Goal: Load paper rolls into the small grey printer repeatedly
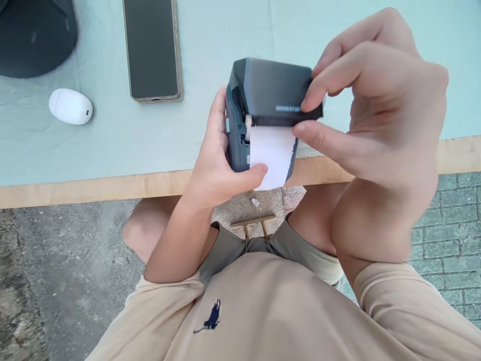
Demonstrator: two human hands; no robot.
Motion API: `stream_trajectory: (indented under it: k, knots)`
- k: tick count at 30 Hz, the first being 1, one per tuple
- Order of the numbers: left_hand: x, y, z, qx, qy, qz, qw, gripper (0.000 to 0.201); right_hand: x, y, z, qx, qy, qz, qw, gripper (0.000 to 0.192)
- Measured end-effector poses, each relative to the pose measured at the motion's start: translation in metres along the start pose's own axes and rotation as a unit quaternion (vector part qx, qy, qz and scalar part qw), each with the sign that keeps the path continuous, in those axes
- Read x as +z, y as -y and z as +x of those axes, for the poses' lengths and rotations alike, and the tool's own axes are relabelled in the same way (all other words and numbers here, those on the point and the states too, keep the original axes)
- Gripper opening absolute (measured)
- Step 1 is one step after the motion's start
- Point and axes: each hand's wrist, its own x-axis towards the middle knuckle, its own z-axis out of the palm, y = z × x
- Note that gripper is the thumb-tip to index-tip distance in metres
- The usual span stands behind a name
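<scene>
A dark grey label printer [236, 145] is held over the table's front edge, its lid [278, 85] raised. White label paper [272, 150] hangs out from under the lid toward me. My left hand [218, 160] grips the printer from the left, with the thumb pressing on the paper and the other fingers partly hidden behind the body. On the right, my right hand [383, 100] pinches the lid's right edge between thumb and fingers. Part of the paper roll's white end shows at the lid's left hinge side.
A dark-screened phone [152, 50] lies on the light green tablecloth [210, 30]. Left of it are a white rounded case [70, 106] and a black object [35, 37] at the corner. The table's wooden edge [93, 188] runs above my legs.
</scene>
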Motion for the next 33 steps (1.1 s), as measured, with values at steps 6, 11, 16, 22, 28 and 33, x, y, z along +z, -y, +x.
stream_trajectory:
  k: [6, 11, 16, 22, 28, 33]
  knots:
    - [-0.002, -0.002, 0.001, 0.001, 0.021, 0.008, 1.000, 0.082, -0.001, 0.000, -0.002, -0.005, 0.022, -0.045, 0.999, 0.021]
    - [-0.001, -0.003, 0.000, -0.019, 0.021, 0.013, 1.000, 0.098, 0.001, 0.001, -0.001, 0.001, 0.053, -0.055, 0.997, 0.021]
    - [0.000, -0.007, -0.002, -0.025, 0.026, 0.010, 0.999, 0.105, 0.000, 0.003, 0.000, 0.003, 0.053, -0.047, 0.997, 0.025]
    - [-0.003, 0.001, 0.001, 0.009, 0.041, 0.017, 0.999, 0.102, -0.002, 0.004, 0.000, 0.009, 0.089, -0.057, 0.994, 0.018]
    - [0.002, 0.004, 0.004, 0.012, -0.052, -0.105, 0.993, 0.051, 0.002, 0.012, 0.000, 0.020, 0.078, -0.054, 0.995, 0.043]
    - [0.011, -0.007, 0.001, 0.029, -0.064, -0.075, 0.995, 0.038, 0.002, 0.019, 0.000, 0.040, 0.119, -0.023, 0.992, 0.040]
